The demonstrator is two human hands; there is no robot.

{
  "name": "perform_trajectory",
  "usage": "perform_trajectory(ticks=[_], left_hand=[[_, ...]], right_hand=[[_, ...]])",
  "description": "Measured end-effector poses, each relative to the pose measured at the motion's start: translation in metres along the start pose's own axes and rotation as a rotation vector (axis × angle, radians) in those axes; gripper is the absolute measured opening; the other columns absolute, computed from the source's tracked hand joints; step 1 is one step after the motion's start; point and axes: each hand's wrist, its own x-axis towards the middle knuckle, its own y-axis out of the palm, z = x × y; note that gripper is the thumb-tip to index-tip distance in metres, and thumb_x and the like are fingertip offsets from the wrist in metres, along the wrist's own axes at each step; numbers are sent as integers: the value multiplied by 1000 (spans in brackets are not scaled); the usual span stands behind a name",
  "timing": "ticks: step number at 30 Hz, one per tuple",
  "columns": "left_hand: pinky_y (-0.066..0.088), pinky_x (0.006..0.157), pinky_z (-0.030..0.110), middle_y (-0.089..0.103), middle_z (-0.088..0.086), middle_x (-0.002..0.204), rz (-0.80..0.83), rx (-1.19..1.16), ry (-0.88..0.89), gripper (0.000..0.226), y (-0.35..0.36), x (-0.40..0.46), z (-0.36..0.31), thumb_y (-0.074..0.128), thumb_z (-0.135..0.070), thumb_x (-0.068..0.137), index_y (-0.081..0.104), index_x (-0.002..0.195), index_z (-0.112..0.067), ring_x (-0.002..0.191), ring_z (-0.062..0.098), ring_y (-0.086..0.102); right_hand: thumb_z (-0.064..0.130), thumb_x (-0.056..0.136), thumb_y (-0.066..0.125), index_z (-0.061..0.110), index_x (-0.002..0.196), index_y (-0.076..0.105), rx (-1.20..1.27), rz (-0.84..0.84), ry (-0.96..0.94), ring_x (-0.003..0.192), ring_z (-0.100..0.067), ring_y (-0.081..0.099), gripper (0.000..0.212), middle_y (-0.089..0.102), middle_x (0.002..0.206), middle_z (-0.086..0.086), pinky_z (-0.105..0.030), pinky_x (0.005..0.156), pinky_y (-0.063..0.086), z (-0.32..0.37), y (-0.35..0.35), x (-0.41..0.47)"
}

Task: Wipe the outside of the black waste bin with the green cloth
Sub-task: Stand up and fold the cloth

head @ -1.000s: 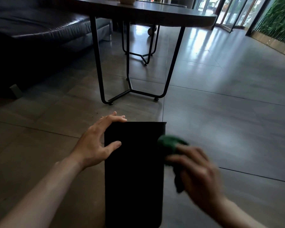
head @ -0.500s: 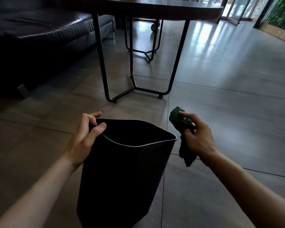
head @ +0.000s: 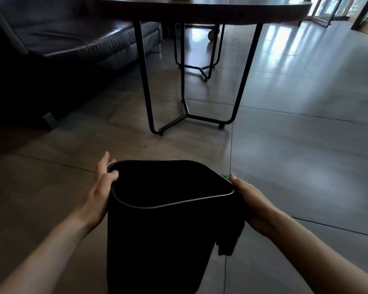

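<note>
Left hand pinches rim of upright black plastic waste bin; right hand presses dark green cloth against right wall. Advised: brace rim, wipe downward.

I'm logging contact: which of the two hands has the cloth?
The right hand: it presses the green cloth against the black waste bin; the left hand grips bare rim.
</note>
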Motion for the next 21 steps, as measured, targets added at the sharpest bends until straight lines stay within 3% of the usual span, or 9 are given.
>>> perform_trajectory(ticks=[3, 7, 9, 10, 12, 14, 17, 21], left_hand=[[17, 122, 33, 19, -10, 166, 27, 170, -11, 79, -2, 2, -5, 30, -57, 85, 10, 160, -39, 150, 8, 19], [17, 118, 28, 19, -13, 164, 34, 226, -36, 79, 7, 11, -11, 30, -58, 86, 10, 160, -38, 148, 4, 18], [23, 113, 27, 32, -10, 161, -52, 208, -61, 74, 18, 19, -13, 32, -57, 88, 25, 158, -34, 145, 6, 27], [30, 112, 31, 43, -6, 155, -102, 190, -94, 73, 24, 24, -14, 34, -60, 85, 37, 153, -31, 143, 13, 37], [43, 106, 45, 63, 3, 129, -214, 141, -147, 67, 34, 38, -13, 39, -69, 71, 58, 120, -28, 122, 27, 56], [49, 96, 53, 65, 5, 102, -271, 109, -154, 54, 41, 54, -11, 43, -72, 69, 54, 93, -25, 103, 32, 61], [51, 93, 54, 67, 6, 91, -242, 81, -129, 38, 53, 82, -6, 47, -58, 82, 59, 85, -22, 100, 37, 65], [50, 94, 44, 70, -1, 104, -77, -7, -131, 21, 69, 113, -1, 49, -22, 103, 68, 112, -25, 106, 27, 66]], right_hand=[[40, 98, 66, 18, 115, 70, -25, -28, -26, 84, -24, 78, 28, 80, 93, -6, -28, 58, 60, 4, -1, 3], [13, 98, 63, 19, 115, 68, -31, -92, -63, 72, -26, 77, 18, 79, 89, -11, -32, 57, 60, 6, -9, 4], [9, 99, 59, 21, 112, 68, -32, -147, -110, 68, -25, 75, 21, 78, 92, -14, -32, 55, 59, 11, -13, 1], [7, 99, 57, 22, 112, 67, -42, -181, -141, 67, -25, 74, 22, 77, 94, -15, -31, 55, 58, 14, -15, 0], [5, 99, 54, 23, 114, 64, -61, -255, -202, 70, -26, 73, 25, 74, 98, -16, -32, 55, 57, 23, -17, 1], [5, 100, 52, 22, 118, 60, -68, -329, -256, 79, -29, 71, 26, 72, 101, -17, -36, 60, 57, 31, -18, 4], [9, 99, 53, 24, 122, 56, -86, -412, -326, 88, -32, 70, 28, 70, 105, -15, -46, 74, 61, 41, -14, 12], [12, 97, 56, 30, 122, 49, -129, -435, -336, 95, -33, 69, 31, 66, 109, -10, -58, 85, 61, 52, -5, 29]])
